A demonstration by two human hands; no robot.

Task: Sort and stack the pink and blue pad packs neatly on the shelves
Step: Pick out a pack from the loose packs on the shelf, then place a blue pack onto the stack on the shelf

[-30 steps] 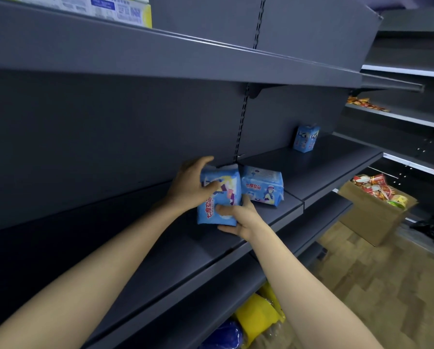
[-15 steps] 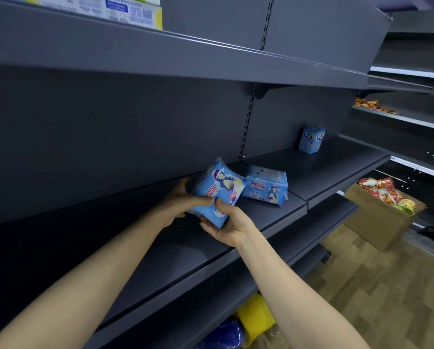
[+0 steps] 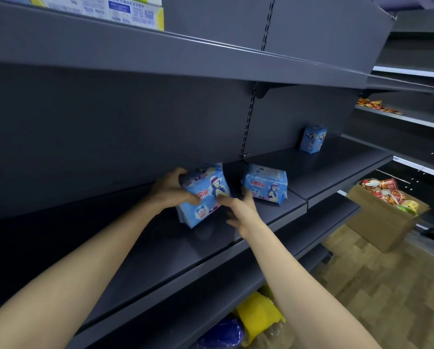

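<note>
At the shelf, left hand curled round 1 blue pack, right hand's slack fingers touching it.

Grey shelving; seemingly wooden floor

On the middle shelf a pad pack is held tilted, gripped on its left side by the left hand, with the right hand laid against its right edge. Just right of it, near but apart, a second pack is left lying on the same shelf. Further right and closer to the back panel, a third pack is stood upright. Overhead, some cartons are lined up on the upper shelf. Down low, bags are stuffed beneath the lower shelf, and a cardboard box is parked on the floor off to the right.
</note>
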